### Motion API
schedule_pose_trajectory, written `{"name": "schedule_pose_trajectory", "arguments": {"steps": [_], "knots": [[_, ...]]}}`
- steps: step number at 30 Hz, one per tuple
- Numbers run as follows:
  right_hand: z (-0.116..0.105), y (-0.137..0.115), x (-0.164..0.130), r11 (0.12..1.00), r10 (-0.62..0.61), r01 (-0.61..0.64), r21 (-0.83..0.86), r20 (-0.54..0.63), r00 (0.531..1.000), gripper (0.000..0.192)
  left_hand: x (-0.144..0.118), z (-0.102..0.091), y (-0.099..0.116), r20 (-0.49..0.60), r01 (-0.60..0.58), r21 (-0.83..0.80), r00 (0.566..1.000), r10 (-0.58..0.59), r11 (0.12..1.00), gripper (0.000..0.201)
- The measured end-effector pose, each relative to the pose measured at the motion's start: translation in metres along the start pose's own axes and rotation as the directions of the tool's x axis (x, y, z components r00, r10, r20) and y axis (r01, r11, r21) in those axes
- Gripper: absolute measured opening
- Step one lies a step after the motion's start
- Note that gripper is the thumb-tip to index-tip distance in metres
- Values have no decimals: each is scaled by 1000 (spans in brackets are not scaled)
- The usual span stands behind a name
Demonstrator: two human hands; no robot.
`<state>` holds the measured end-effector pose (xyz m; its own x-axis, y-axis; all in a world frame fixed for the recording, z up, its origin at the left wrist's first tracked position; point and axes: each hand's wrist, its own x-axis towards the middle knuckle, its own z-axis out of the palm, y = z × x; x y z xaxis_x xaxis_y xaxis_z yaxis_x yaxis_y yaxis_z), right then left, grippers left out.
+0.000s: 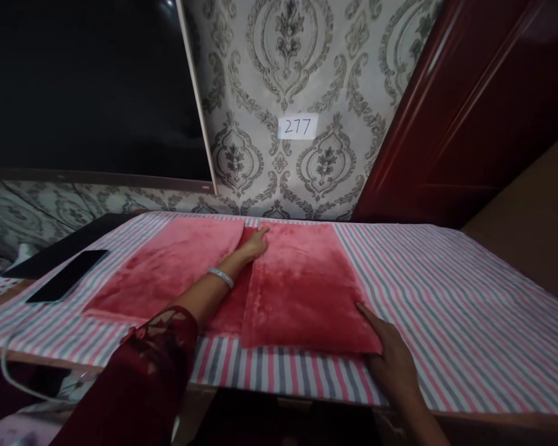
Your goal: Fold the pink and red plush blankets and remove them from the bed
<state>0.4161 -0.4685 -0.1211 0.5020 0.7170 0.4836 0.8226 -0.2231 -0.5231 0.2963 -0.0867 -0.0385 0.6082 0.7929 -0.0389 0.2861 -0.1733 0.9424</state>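
A red plush cloth [302,291] lies on the striped cover, its side portion folded inward over the middle into a flat panel. The other side of the cloth [167,266] is also folded in, leaving a narrow strip between the two flaps. My left hand [255,243], with a silver bracelet [221,277] on the wrist, reaches across and rests on the right panel's far left corner, index finger stretched out. At the near right corner, my right hand [393,353] grips the cloth's edge, thumb on top and the other fingers hidden beneath.
A striped pink, grey and white cover [446,297] spreads over the table. A black phone [69,275] lies at the left, with a white cable [9,365] hanging near the edge. Behind stand a large screen [88,93], patterned wall with a "277" label [298,126], and dark red panel [456,118].
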Motion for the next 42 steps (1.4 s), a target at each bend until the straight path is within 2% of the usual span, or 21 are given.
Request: {"name": "schedule_pose_trajectory", "arguments": {"steps": [3, 5, 7, 9, 12, 14, 17, 20, 23, 27, 30, 32, 35, 39, 42], "knots": [[2, 3, -1, 1000, 5, -5, 2, -8, 1000, 67, -5, 0, 6, 19, -9, -10, 1000, 9, 1000, 43], [-2, 6, -4, 999, -32, 32, 0, 7, 999, 67, -13, -4, 8, 44, 3, -26, 999, -2, 1000, 59], [-13, 6, -7, 997, -76, 77, -26, 59, 995, 65, -26, -9, 7, 75, 22, -45, 997, -19, 999, 79], [-31, 1, -7, 992, -97, 106, -69, 123, 988, 62, -42, -13, 3, 101, 40, -53, 994, -34, 998, 88], [-52, -17, 4, 985, -135, 151, -89, 168, 977, 57, -61, -16, -3, 114, 37, -41, 993, -32, 998, 87], [-52, -33, 18, 977, -186, 200, -71, 164, 969, 53, -68, -14, -7, 108, 15, -15, 994, -13, 1000, 82], [-33, -53, 36, 960, -232, 259, -106, 215, 949, 53, -68, -8, -9, 79, -25, 47, 997, 21, 999, 76], [-11, -61, 41, 935, -217, 307, -179, 396, 892, 55, -65, -6, -11, 45, -65, 126, 997, 60, 990, 71], [-7, -62, 43, 927, -182, 323, -192, 521, 834, 56, -67, -9, -10, 24, -118, 206, 993, 115, 971, 68], [-17, -76, 69, 926, -222, 341, -160, 500, 837, 55, -78, -18, -2, 48, -220, 324, 975, 216, 920, 68], [-10, -98, 107, 906, -293, 402, -130, 492, 820, 60, -93, -24, 4, 99, -308, 417, 951, 294, 855, 68], [5, -113, 130, 901, -298, 414, -132, 507, 809, 62, -103, -26, 3, 138, -338, 493, 940, 312, 802, 67], [38, -126, 151, 903, -257, 395, -168, 524, 812, 63, -119, -24, -9, 192, -336, 598, 942, 277, 728, 63], [80, -120, 149, 887, -271, 422, -187, 528, 805, 60, -137, -12, -32, 220, -332, 674, 943, 251, 659, 65], [97, -110, 139, 877, -303, 440, -195, 486, 819, 58, -144, -9, -35, 216, -327, 691, 944, 248, 645, 66]]}}
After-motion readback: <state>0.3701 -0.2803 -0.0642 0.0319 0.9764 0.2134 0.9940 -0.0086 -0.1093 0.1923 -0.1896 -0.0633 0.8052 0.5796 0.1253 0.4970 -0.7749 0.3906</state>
